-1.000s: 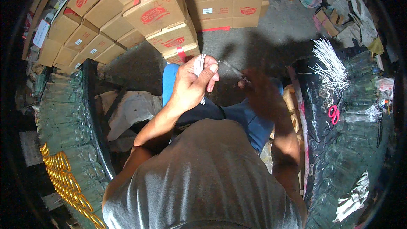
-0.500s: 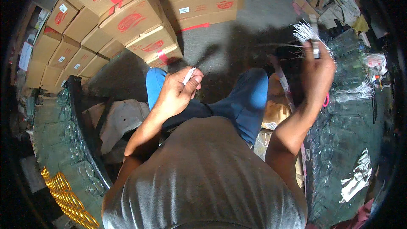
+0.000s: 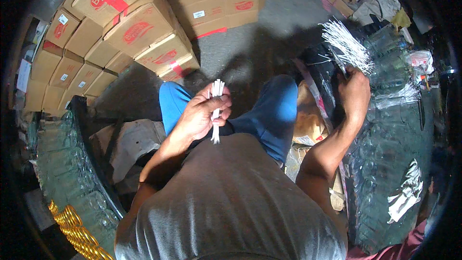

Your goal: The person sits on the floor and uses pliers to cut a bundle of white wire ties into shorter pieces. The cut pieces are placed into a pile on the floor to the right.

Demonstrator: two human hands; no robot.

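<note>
My left hand (image 3: 204,110) is closed around an upright bundle of thin white strands (image 3: 218,86) in front of my lap, their lower ends showing below the fingers. My right hand (image 3: 352,82) grips a slim metal tool (image 3: 340,62), of a kind I cannot make out, at the edge of a larger pile of loose white strands (image 3: 344,41). This pile lies on the dark, glass-covered bench (image 3: 375,163) to my right. Another small bunch of white strands (image 3: 404,94) rests just below it on the bench.
Stacked cardboard boxes (image 3: 134,33) fill the upper left. A bench of glass pieces (image 3: 72,159) curves along my left, with gold-coloured rings (image 3: 77,231) at its lower end. A crumpled white cloth (image 3: 404,190) lies at lower right. Sacks and scraps (image 3: 365,0) are piled upper right.
My right hand has moved from near the left hand to the pile on the right, carrying the tool. My left hand has lowered slightly and now holds the bundle more upright.
</note>
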